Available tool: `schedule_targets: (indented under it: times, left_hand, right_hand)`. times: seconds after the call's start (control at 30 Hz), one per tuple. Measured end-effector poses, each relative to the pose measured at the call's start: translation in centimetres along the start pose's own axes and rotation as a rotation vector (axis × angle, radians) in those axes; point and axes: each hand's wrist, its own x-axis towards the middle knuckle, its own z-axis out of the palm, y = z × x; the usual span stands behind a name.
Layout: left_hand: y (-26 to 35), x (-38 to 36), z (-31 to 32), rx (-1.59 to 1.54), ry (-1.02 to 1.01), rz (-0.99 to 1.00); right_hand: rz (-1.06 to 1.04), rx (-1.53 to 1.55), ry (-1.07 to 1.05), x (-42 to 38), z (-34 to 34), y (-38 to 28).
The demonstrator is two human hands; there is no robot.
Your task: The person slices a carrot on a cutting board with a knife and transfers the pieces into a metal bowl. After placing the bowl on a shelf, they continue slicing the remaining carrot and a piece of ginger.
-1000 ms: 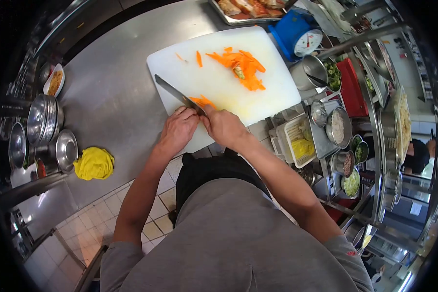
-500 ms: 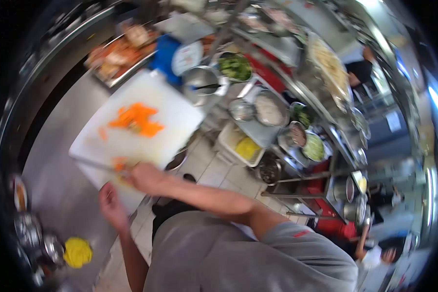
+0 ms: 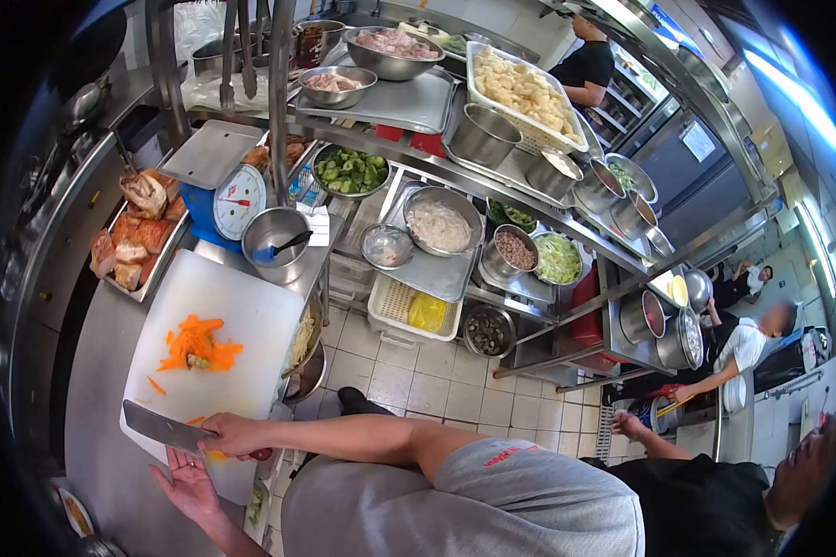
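My right hand (image 3: 237, 436) grips the handle of a cleaver (image 3: 163, 427), its broad blade pointing left over the near edge of the white cutting board (image 3: 223, 288). Just under the blade, my left hand (image 3: 193, 487) is open with its palm up and fingers spread, the fingertips close to the blade's lower edge. A pile of orange carrot pieces (image 3: 200, 343) lies mid-board, with a greenish-brown end piece in it. A few more carrot bits show around the blade, partly hidden by it and my right hand.
Beyond the board stand a tray of cooked meat (image 3: 139, 232), a blue dial scale (image 3: 204, 212) and a steel pot (image 3: 277, 243). Racks to the right hold bowls, including broccoli (image 3: 350, 171). A person in black (image 3: 697, 501) is close at my right; others are farther off.
The view has swung toward the racks, and the blur has cleared. My left hand has opened out, fingers spread. The cleaver stays in my right hand. A person in black now shows close at right.
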Motion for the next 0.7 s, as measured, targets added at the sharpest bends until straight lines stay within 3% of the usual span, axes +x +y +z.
schedule_targets:
  times: [0.07,0.1,0.13,0.17,0.2,0.23,0.27,0.33,0.43,0.5,0.7]
  left_hand:
    - [0.5,-0.7,-1.2,0.205,0.146,0.081]
    - [-0.3,-0.9,-2.4,0.422,0.195,0.156]
    - [-0.6,-1.3,-2.3,0.656,0.271,0.238]
    - [-3.2,-2.6,2.9,0.996,0.432,0.337]
    - [-3.6,-3.5,2.2,1.197,0.479,0.347]
    - [-3.9,-4.0,0.1,1.508,0.446,0.388]
    - [-5.5,-4.3,2.0,1.709,0.595,0.312]
    - [-7.2,-4.3,2.5,1.959,0.512,0.383]
    - [-8.4,-2.3,3.0,2.106,0.446,0.495]
    - [-8.9,-0.6,3.1,1.955,0.513,0.402]
    - [-8.1,1.8,5.0,1.815,0.574,0.336]
  right_hand:
    - [-0.213,-0.186,0.106,2.0,-0.3,2.7]
    - [-0.666,-0.405,0.319,4.9,-0.4,7.2]
    - [-0.509,-0.422,0.159,3.3,-2.3,5.4]
    - [-0.472,-0.385,0.190,2.1,-3.0,4.5]
    - [-0.427,-0.362,0.204,0.9,-4.0,2.9]
    - [-0.230,-0.329,0.191,-1.0,-4.9,1.4]
    - [-0.322,-0.241,0.251,-0.9,-5.6,3.1]
    - [-0.345,-0.443,0.342,-2.3,-7.7,3.5]
    - [-0.264,-0.535,0.338,-5.1,-9.9,2.1]
    - [-0.131,-0.528,0.388,-6.4,-11.3,2.5]
    - [-0.099,-0.551,0.658,-6.7,-14.0,3.3]
